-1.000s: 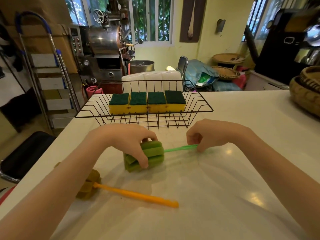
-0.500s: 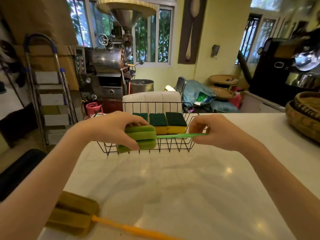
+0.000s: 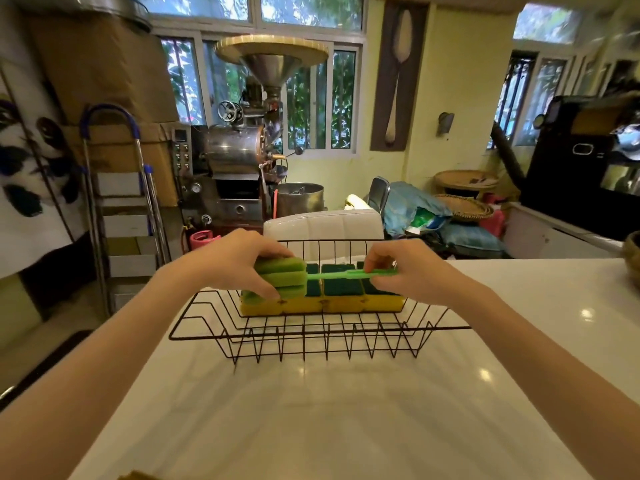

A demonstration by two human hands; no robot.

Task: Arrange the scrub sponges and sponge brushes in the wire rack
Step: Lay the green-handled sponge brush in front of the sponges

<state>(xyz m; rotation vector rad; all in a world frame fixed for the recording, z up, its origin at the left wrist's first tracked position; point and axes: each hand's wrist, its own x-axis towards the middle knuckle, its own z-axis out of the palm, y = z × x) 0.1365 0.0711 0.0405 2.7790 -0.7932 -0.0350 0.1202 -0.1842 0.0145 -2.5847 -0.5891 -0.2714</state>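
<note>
Green sponge brush lies crosswise above the wire rack, left hand clamped on its head, right hand fingers pinching the handle.

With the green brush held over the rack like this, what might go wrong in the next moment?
1. The green sponge brush is held level over the row of scrub sponges; lowered there, it may rest on them or knock them askew rather than settle in the open front part of the wire rack.
2. The right hand pinches only the thin handle end, which might slip.
3. The left hand squeezes the foam head, which may spring and shift on release.
</note>
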